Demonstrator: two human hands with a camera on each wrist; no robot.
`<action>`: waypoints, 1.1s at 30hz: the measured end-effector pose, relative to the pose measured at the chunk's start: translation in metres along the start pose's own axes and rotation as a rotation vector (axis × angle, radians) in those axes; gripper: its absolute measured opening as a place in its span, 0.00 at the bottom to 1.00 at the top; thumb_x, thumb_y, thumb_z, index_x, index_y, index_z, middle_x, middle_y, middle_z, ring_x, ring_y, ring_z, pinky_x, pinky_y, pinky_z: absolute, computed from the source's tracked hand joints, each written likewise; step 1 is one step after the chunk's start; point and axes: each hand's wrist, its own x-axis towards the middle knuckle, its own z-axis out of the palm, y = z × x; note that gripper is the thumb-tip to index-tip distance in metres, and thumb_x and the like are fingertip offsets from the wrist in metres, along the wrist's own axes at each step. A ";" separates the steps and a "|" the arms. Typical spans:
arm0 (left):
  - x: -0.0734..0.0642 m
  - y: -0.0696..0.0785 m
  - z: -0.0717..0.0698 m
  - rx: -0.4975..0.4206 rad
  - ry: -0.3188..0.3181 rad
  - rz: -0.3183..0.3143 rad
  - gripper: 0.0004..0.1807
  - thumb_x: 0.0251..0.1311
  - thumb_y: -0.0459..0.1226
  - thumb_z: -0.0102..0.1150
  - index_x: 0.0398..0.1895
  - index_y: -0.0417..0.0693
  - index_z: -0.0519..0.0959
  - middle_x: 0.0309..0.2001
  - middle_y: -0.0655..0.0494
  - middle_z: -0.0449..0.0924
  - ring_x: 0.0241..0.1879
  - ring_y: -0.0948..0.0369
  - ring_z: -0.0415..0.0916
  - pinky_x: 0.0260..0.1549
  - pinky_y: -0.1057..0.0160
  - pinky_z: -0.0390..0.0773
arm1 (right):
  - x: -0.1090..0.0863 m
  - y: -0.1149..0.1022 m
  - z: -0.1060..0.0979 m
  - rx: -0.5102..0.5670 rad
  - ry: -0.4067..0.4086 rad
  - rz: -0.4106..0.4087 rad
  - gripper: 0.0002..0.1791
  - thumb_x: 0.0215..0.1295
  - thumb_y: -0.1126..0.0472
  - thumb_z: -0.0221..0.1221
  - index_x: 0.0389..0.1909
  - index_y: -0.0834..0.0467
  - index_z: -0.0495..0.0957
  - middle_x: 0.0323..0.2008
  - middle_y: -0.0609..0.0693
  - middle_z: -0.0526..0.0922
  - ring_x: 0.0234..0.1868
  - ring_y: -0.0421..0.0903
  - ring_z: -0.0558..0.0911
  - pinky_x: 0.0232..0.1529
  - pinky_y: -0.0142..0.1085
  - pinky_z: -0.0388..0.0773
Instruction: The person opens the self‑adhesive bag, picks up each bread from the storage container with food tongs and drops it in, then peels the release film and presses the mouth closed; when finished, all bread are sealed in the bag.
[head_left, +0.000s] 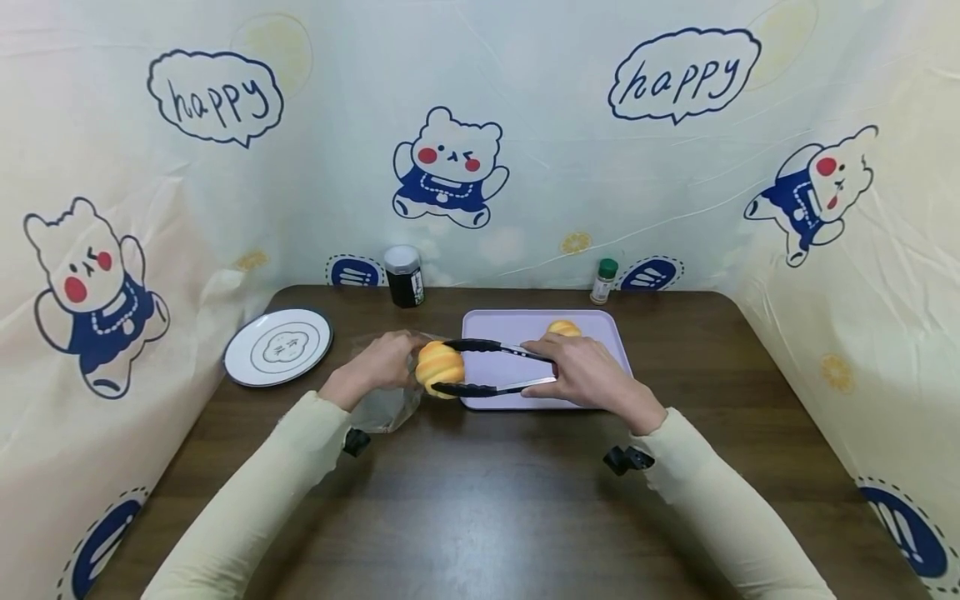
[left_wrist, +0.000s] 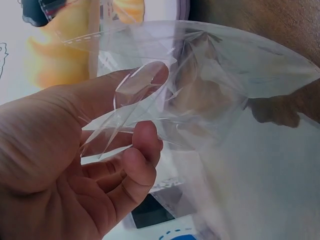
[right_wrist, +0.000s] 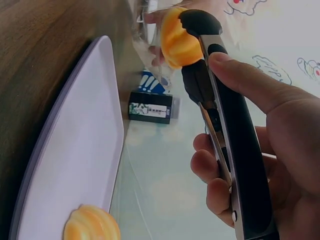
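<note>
My right hand [head_left: 588, 369] is gripping the tongs [head_left: 483, 390], which are clasping the bread roll [head_left: 438, 367] just beside my left hand [head_left: 384, 360], holding the clear bag [head_left: 386, 411], so I'm apparently bagging it, the next move calling for guiding it inside.

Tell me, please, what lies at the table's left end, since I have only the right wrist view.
Observer: A white plate with a dark rim lies there.
Operator: Thank you; what is being gripped on the left side, where my picture blurs?
Observer: The left hand grips a clear plastic bag.
Operator: And is anything standing at the back right, please?
Observer: Yes, a small green-capped bottle.
</note>
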 end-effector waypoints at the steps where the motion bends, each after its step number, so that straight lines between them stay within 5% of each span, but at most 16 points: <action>1: 0.000 0.000 0.001 -0.004 0.000 -0.001 0.36 0.47 0.38 0.76 0.63 0.39 0.75 0.57 0.43 0.80 0.56 0.47 0.76 0.58 0.44 0.77 | 0.000 0.000 0.000 0.002 -0.001 -0.004 0.38 0.54 0.34 0.69 0.63 0.50 0.78 0.51 0.47 0.85 0.37 0.41 0.80 0.41 0.43 0.82; 7: 0.000 0.000 0.002 -0.013 -0.030 -0.038 0.36 0.49 0.36 0.75 0.64 0.39 0.74 0.62 0.41 0.77 0.62 0.44 0.74 0.62 0.44 0.75 | 0.001 0.002 0.003 0.000 -0.014 -0.023 0.38 0.53 0.35 0.69 0.62 0.49 0.78 0.48 0.46 0.84 0.31 0.39 0.77 0.36 0.39 0.79; 20: -0.003 0.006 0.001 -0.041 -0.059 -0.039 0.46 0.46 0.37 0.78 0.71 0.40 0.68 0.66 0.40 0.73 0.63 0.43 0.72 0.61 0.43 0.75 | 0.005 0.000 0.007 -0.046 -0.020 0.036 0.39 0.52 0.35 0.70 0.62 0.50 0.78 0.53 0.49 0.85 0.48 0.49 0.85 0.44 0.49 0.84; 33: -0.002 0.012 0.002 -0.007 -0.044 -0.003 0.50 0.43 0.36 0.79 0.72 0.39 0.66 0.70 0.37 0.67 0.67 0.41 0.68 0.62 0.41 0.73 | 0.008 -0.008 0.010 -0.113 -0.033 0.037 0.39 0.51 0.34 0.70 0.62 0.50 0.79 0.53 0.50 0.84 0.48 0.50 0.85 0.39 0.49 0.84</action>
